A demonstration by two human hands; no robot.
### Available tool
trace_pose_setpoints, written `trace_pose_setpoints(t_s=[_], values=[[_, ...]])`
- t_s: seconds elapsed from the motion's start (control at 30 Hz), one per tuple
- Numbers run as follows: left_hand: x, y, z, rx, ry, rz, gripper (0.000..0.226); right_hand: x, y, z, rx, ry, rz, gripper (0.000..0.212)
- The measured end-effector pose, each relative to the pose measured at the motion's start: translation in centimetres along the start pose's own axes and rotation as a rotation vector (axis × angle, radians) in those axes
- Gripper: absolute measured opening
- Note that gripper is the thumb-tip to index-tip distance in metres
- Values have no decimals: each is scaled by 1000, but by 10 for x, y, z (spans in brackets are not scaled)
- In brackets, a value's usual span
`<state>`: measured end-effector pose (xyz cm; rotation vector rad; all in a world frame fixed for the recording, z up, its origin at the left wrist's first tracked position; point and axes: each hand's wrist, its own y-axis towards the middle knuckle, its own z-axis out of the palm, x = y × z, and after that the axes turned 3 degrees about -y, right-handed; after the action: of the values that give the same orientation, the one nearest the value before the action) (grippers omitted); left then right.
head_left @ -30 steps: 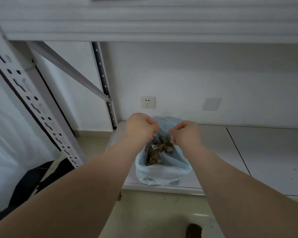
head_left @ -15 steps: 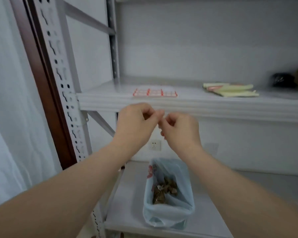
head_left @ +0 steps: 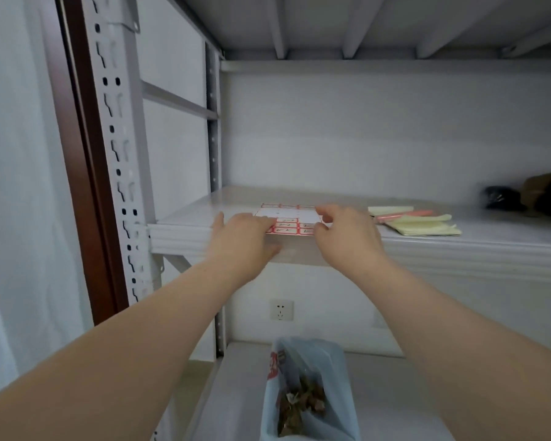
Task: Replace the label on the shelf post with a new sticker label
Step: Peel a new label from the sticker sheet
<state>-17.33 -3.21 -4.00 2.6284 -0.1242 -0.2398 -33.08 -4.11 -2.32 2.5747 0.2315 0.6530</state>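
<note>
On the shelf point(head_left: 185, 219), both hands have risen from the bin bag point(head_left: 312, 389): left hand point(head_left: 245, 238) flat, right hand point(head_left: 347, 232) pinching the sticker sheet point(head_left: 291, 218), ready to peel.

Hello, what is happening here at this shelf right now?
A person is reaching with both hands to a sheet of red-bordered stickers lying near the front edge of the middle shelf. The left hand rests on the sheet's left side, and the right hand pinches at its right edge, seemingly to peel off a label. No sticker is visibly free yet. The perforated shelf post stands to the left, untouched. Below, a blue bag holds brownish scraps.
</note>
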Motion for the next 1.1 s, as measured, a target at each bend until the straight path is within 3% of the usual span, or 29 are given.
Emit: trace_pose_setpoints(t_s=[0.07, 0.2, 0.27, 0.37, 0.43, 0.53, 0.63, 0.73, 0.83, 0.93, 1.1], values=[[3, 0, 2, -158, -27, 74, 27, 0, 0, -2, -35, 13, 32, 38], [7, -13, 1, -423, -118, 165, 24, 6, -4, -8, -58, 223, 174, 28], [8, -23, 1, -518, -144, 192, 26, 14, -7, -15, 64, 541, 317, 23], [17, -33, 1, -517, -105, 325, 40, 23, -10, -25, 335, 1049, 462, 4], [24, -39, -3, -470, -48, 399, 41, 23, -11, -26, 415, 1251, 434, 26], [28, -52, -13, -278, 35, 451, 44, 25, -13, -24, 382, 1221, 348, 51], [24, -58, -25, -95, 20, 429, 67, 28, -19, -22, 368, 1131, 264, 61], [16, -53, -33, -197, -170, 253, 62, 33, -24, -20, 379, 1092, 181, 64], [8, -45, -40, -284, -247, 121, 46, 37, -28, -18, 394, 1115, 134, 50], [5, -43, -44, -316, -326, 46, 37, 39, -32, -18, 386, 1189, 119, 33], [4, -46, -47, -321, -390, -13, 29, 38, -32, -15, 436, 1243, 149, 38]])
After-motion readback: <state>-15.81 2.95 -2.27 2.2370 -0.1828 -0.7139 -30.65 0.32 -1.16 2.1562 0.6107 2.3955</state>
